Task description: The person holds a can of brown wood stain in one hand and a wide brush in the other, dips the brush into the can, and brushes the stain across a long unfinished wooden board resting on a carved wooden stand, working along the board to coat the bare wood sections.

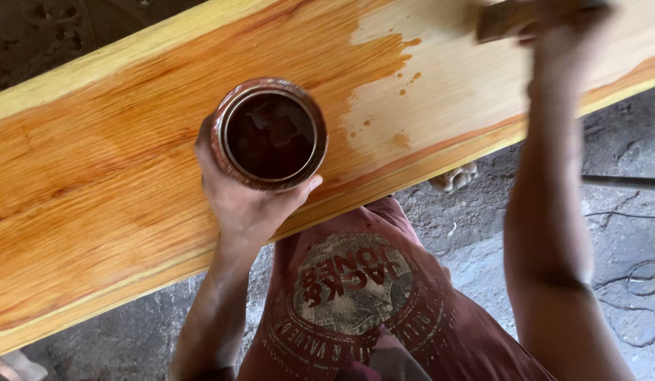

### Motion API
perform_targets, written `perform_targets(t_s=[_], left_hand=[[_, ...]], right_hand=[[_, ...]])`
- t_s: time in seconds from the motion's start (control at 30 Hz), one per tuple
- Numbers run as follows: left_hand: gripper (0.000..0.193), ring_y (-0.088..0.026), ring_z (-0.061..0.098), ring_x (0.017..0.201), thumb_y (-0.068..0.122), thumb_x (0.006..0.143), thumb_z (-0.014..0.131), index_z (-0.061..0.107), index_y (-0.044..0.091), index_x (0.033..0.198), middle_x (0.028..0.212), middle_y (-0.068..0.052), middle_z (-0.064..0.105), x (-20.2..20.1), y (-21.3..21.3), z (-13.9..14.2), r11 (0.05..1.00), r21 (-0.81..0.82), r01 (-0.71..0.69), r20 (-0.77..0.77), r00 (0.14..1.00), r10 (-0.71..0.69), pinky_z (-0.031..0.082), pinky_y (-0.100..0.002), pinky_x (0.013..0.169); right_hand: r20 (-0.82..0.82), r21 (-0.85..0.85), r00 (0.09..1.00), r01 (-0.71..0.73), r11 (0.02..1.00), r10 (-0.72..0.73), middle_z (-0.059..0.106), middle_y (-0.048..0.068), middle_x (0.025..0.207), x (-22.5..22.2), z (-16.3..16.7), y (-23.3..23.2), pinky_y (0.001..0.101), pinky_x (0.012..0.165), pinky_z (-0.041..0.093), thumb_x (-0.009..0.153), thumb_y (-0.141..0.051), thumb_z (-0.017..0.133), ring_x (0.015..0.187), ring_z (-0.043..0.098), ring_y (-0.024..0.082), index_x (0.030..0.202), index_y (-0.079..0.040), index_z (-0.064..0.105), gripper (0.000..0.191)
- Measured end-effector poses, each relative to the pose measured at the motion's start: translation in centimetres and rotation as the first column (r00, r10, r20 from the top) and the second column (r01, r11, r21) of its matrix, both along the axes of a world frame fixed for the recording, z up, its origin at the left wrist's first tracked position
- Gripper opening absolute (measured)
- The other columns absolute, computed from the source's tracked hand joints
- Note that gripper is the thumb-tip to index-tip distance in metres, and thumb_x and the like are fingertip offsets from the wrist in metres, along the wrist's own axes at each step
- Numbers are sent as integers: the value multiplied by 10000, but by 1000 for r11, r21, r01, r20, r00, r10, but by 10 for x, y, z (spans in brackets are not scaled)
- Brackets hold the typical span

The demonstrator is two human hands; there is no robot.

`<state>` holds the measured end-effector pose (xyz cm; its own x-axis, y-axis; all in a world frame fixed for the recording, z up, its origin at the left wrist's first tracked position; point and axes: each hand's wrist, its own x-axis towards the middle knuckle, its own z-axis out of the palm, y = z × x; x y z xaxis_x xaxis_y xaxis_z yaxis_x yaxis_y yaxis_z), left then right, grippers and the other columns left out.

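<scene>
Tin: an open round tin (271,134) of dark brown stain, its rim smeared with the same colour, is held above the stained stretch of the board, near the middle of the view.
Left hand: the left hand (236,190) cups the tin from below and the side, fingers wrapped around its wall and the thumb pressed against the near rim.
Brush: a brush (507,17) with a wooden body lies against the bare wood at the top right edge, blurred.
Right hand: the right hand (564,25) is closed around the brush; its single fingers are too blurred to tell apart.
Board: the long wooden board (94,183) runs slantwise across the view, glossy orange on the left, pale and spotted with drips towards the right.
Floor: a grey cracked concrete floor (624,240) shows beneath the board.
</scene>
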<state>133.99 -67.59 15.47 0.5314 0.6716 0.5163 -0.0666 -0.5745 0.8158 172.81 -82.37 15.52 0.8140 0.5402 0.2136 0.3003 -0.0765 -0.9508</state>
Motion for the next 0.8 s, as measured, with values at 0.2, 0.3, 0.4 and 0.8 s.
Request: perform_targets(t_s=[0.2,0.3,0.4,0.8], left_hand=[[1115,-267,578,1330,319,755,1016,269,69,1545,1472,-149,512,-12,-26,-3,977,-121,-177,-80,983,168,536,-386,1169],[1123,-264,559,1347,317,735,1013,278,63,1544,1488,-144,495,-22,-31,-2,963,-143,-228,-109,971,214,523,-391,1178],[1115,-260,557,1346,304,734,1018,286,60,1540,1486,-142,494,-32,-29,-3,955,-189,-229,-93,972,214,526,-390,1175],[1090,-243,544,1351,295,762,1017,291,22,1528,1482,-141,498,-47,-6,-1,947,-182,-266,-68,964,258,485,-383,1184]], right_hand=[[495,-121,782,-370,921,379,724,107,878,-143,-58,84,331,640,591,929,-54,793,747,733,195,962,-47,726,75],[514,-163,715,-463,872,475,734,64,899,-99,-77,73,327,660,583,1024,-106,805,761,741,203,962,-94,717,109],[542,-227,805,-137,964,242,744,60,902,42,-72,26,323,640,578,1016,-93,785,755,738,191,978,-95,728,68],[633,-191,626,-444,875,456,752,88,938,-104,-92,134,284,606,604,959,30,714,736,746,171,1033,-49,732,110]])
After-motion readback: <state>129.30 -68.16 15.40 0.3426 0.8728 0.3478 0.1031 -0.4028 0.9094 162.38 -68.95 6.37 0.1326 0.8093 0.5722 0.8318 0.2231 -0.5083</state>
